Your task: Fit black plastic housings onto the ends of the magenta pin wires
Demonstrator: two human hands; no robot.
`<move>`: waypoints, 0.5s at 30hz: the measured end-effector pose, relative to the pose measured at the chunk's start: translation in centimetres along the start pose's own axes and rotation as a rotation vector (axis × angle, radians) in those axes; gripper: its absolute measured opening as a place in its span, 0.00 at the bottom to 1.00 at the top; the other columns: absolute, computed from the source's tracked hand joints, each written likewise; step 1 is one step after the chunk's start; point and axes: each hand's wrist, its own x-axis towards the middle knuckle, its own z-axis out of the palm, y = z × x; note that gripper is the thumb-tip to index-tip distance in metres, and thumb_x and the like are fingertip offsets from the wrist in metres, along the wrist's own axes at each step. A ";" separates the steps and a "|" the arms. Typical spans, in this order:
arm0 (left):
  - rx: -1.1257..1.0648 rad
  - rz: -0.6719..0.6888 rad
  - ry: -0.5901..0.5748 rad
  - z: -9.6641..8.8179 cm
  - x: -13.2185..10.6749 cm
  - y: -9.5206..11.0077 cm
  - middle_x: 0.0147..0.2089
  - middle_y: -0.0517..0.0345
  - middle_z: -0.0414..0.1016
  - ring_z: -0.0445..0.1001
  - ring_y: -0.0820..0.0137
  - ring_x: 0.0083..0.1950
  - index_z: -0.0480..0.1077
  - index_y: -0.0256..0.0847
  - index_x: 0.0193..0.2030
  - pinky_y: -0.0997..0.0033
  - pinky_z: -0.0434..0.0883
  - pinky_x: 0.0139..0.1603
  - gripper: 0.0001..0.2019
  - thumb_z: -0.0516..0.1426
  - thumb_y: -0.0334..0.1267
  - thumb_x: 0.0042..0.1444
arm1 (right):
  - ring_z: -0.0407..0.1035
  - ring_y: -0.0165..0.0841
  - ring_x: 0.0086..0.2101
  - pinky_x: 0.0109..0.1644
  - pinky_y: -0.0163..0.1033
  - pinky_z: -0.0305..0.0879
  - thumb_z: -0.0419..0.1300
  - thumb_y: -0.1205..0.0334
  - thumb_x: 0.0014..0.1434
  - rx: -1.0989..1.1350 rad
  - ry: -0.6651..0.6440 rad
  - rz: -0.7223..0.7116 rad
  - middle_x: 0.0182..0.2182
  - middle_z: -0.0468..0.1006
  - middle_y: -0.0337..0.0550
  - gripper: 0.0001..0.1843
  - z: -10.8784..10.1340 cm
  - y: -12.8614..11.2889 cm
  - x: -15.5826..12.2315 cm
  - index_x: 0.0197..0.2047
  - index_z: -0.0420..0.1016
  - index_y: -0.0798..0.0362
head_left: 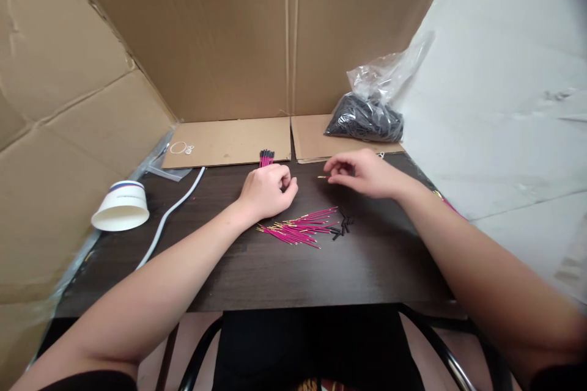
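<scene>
My left hand [268, 190] rests on the dark table [238, 269], fingers curled round a bundle of pink wires with black caps [266, 157] that sticks up behind it. Just to its right, my right hand [362, 172] is pinched on a thin wire with a gold tip [323, 177] that points left. In front of both hands lies a loose pile of pink wires with gold ends [300, 229]. A few small black sleeves [343, 226] lie at the pile's right end.
A clear bag of black sleeves [367, 117] sits at the back right. A white paper cup [121, 206] lies tipped over at the left beside a white cable [172, 211]. Cardboard walls enclose the back and left, and flat cardboard sheets [229, 142] lie behind the hands.
</scene>
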 end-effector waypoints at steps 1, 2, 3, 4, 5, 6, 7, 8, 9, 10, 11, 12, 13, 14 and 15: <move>-0.013 0.011 -0.015 0.1 0.0 0.0 0.29 0.57 0.74 0.68 0.67 0.30 0.65 0.44 0.28 0.64 0.64 0.37 0.15 0.60 0.41 0.66 | 0.74 0.35 0.31 0.39 0.43 0.68 0.69 0.51 0.67 -0.024 0.039 0.028 0.32 0.84 0.42 0.14 -0.7 0.9 0.0 0.47 0.86 0.52; -0.024 0.021 -0.028 0.2 -0.1 -0.1 0.29 0.57 0.73 0.68 0.67 0.30 0.65 0.44 0.28 0.64 0.64 0.36 0.15 0.60 0.41 0.65 | 0.74 0.35 0.30 0.38 0.44 0.68 0.69 0.51 0.66 -0.058 0.061 0.047 0.31 0.84 0.43 0.14 -1.4 1.9 0.0 0.46 0.87 0.52; -0.035 0.031 -0.040 0.2 -0.1 -0.1 0.29 0.57 0.73 0.68 0.67 0.30 0.66 0.44 0.28 0.64 0.64 0.36 0.14 0.60 0.40 0.65 | 0.74 0.35 0.30 0.38 0.44 0.68 0.70 0.51 0.65 -0.093 0.081 0.062 0.31 0.84 0.43 0.13 -2.0 2.8 -0.1 0.45 0.88 0.52; -0.045 0.038 -0.051 0.3 -0.1 -0.1 0.29 0.58 0.73 0.68 0.67 0.30 0.66 0.43 0.28 0.64 0.64 0.36 0.14 0.60 0.40 0.65 | 0.74 0.36 0.30 0.38 0.44 0.68 0.71 0.51 0.64 -0.123 0.096 0.075 0.30 0.84 0.43 0.12 -2.4 3.6 -0.1 0.42 0.88 0.51; -0.055 0.043 -0.060 0.3 -0.2 -0.1 0.29 0.58 0.73 0.68 0.67 0.30 0.66 0.43 0.28 0.64 0.64 0.36 0.14 0.60 0.40 0.65 | 0.75 0.36 0.30 0.37 0.44 0.68 0.72 0.51 0.63 -0.143 0.096 0.086 0.30 0.85 0.43 0.12 -2.7 4.3 -0.1 0.40 0.88 0.51; -0.064 0.047 -0.067 0.4 -0.2 0.0 0.29 0.58 0.73 0.68 0.67 0.30 0.66 0.43 0.28 0.64 0.63 0.35 0.14 0.60 0.40 0.66 | 0.75 0.36 0.30 0.37 0.44 0.68 0.72 0.53 0.62 -0.157 0.090 0.096 0.30 0.85 0.44 0.10 -2.9 4.8 -0.1 0.40 0.88 0.51; -0.074 0.052 -0.073 0.4 -0.2 0.0 0.29 0.58 0.73 0.68 0.67 0.30 0.66 0.43 0.27 0.65 0.63 0.35 0.14 0.60 0.40 0.66 | 0.75 0.36 0.30 0.37 0.44 0.68 0.72 0.54 0.62 -0.168 0.077 0.102 0.31 0.85 0.43 0.09 -2.9 5.2 -0.1 0.39 0.88 0.51; -0.085 0.057 -0.078 0.4 -0.2 0.0 0.28 0.58 0.73 0.68 0.68 0.30 0.66 0.43 0.27 0.65 0.63 0.35 0.15 0.60 0.40 0.66 | 0.74 0.36 0.30 0.37 0.44 0.67 0.72 0.56 0.62 -0.183 0.065 0.101 0.31 0.85 0.43 0.08 -2.9 5.6 0.0 0.39 0.88 0.51; -0.098 0.064 -0.083 0.4 -0.3 0.0 0.28 0.58 0.73 0.68 0.68 0.30 0.66 0.43 0.27 0.65 0.63 0.35 0.15 0.60 0.40 0.66 | 0.74 0.36 0.30 0.38 0.44 0.67 0.71 0.57 0.62 -0.195 0.052 0.097 0.31 0.86 0.43 0.06 -2.8 5.8 0.1 0.39 0.88 0.51; -0.114 0.074 -0.087 0.5 -0.3 0.1 0.28 0.58 0.72 0.68 0.68 0.30 0.66 0.43 0.27 0.65 0.63 0.35 0.15 0.60 0.40 0.66 | 0.75 0.36 0.31 0.39 0.44 0.67 0.71 0.59 0.63 -0.204 0.040 0.090 0.32 0.86 0.43 0.06 -2.7 5.9 0.2 0.38 0.88 0.51; -0.132 0.084 -0.095 0.5 -0.3 0.1 0.28 0.59 0.72 0.68 0.68 0.30 0.66 0.43 0.27 0.65 0.63 0.35 0.15 0.60 0.40 0.65 | 0.75 0.37 0.32 0.40 0.44 0.67 0.70 0.60 0.63 -0.210 0.031 0.082 0.33 0.86 0.44 0.05 -2.5 6.0 0.3 0.38 0.88 0.51; -0.152 0.094 -0.105 0.6 -0.4 0.2 0.27 0.59 0.72 0.68 0.68 0.30 0.66 0.43 0.27 0.65 0.64 0.36 0.15 0.60 0.40 0.65 | 0.75 0.37 0.33 0.41 0.44 0.67 0.69 0.61 0.63 -0.212 0.021 0.075 0.34 0.87 0.44 0.05 -2.4 6.1 0.4 0.38 0.88 0.51; -0.171 0.100 -0.118 0.6 -0.4 0.3 0.27 0.59 0.71 0.68 0.68 0.30 0.67 0.43 0.27 0.65 0.64 0.36 0.15 0.60 0.40 0.65 | 0.75 0.38 0.33 0.42 0.44 0.67 0.69 0.61 0.64 -0.213 0.014 0.069 0.35 0.87 0.45 0.05 -2.2 6.1 0.5 0.38 0.87 0.51; -0.190 0.103 -0.132 0.7 -0.5 0.3 0.27 0.59 0.71 0.68 0.68 0.30 0.67 0.43 0.27 0.65 0.64 0.36 0.15 0.60 0.40 0.65 | 0.75 0.38 0.34 0.42 0.44 0.67 0.68 0.61 0.64 -0.217 0.009 0.063 0.36 0.87 0.45 0.05 -2.1 6.1 0.6 0.38 0.87 0.50; -0.206 0.103 -0.146 0.7 -0.5 0.4 0.27 0.59 0.71 0.69 0.68 0.30 0.67 0.43 0.27 0.65 0.65 0.36 0.15 0.61 0.40 0.65 | 0.75 0.38 0.34 0.43 0.44 0.66 0.67 0.62 0.65 -0.225 0.003 0.054 0.36 0.87 0.45 0.05 -2.0 6.1 0.6 0.38 0.87 0.50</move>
